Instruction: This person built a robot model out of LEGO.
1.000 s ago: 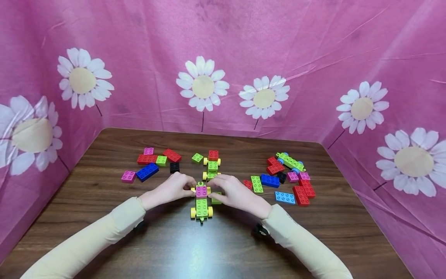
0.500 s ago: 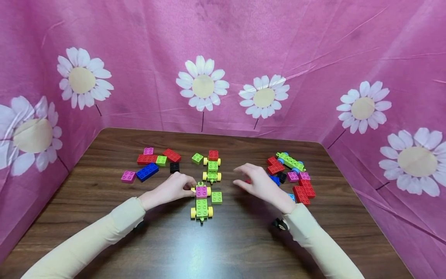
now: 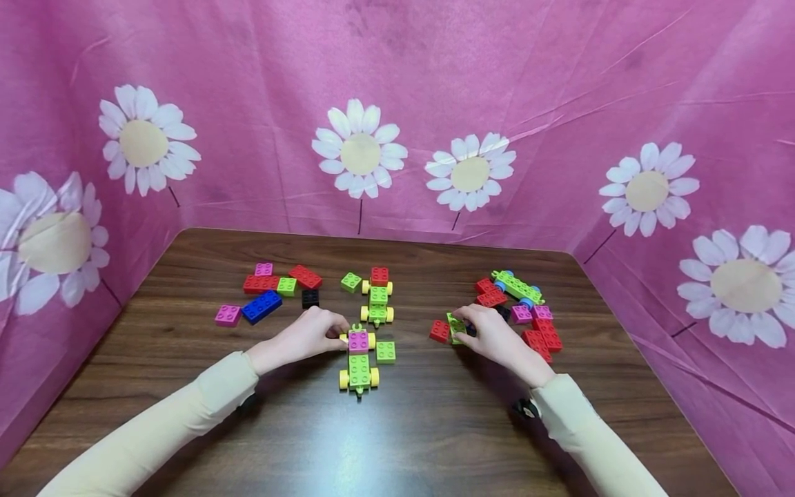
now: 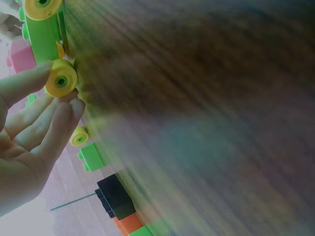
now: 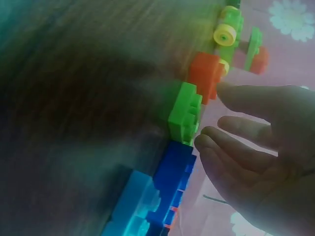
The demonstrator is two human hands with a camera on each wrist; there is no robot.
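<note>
My left hand (image 3: 304, 338) pinches a green toy car (image 3: 359, 362) with yellow wheels (image 4: 61, 78) at one of its far wheels, between thumb and fingers. A pink brick (image 3: 358, 341) is fixed on the car's far end. My right hand (image 3: 497, 339) hovers with spread fingers just above a long light-green brick (image 5: 184, 113), partly covering it in the head view. A small red brick (image 3: 439, 330) lies just left of that one. Next to the car, a square green brick (image 3: 386, 352) lies flat on the table.
Behind the held car stands another green car (image 3: 378, 304) with a red brick on top. Loose bricks, among them a blue brick (image 3: 261, 306), lie at left. At right are red bricks (image 3: 546, 335) and a blue-wheeled green car base (image 3: 517, 287).
My right hand has left the pink-topped car and moved right, over the long light-green brick. My left hand has stayed at the car's wheel.
</note>
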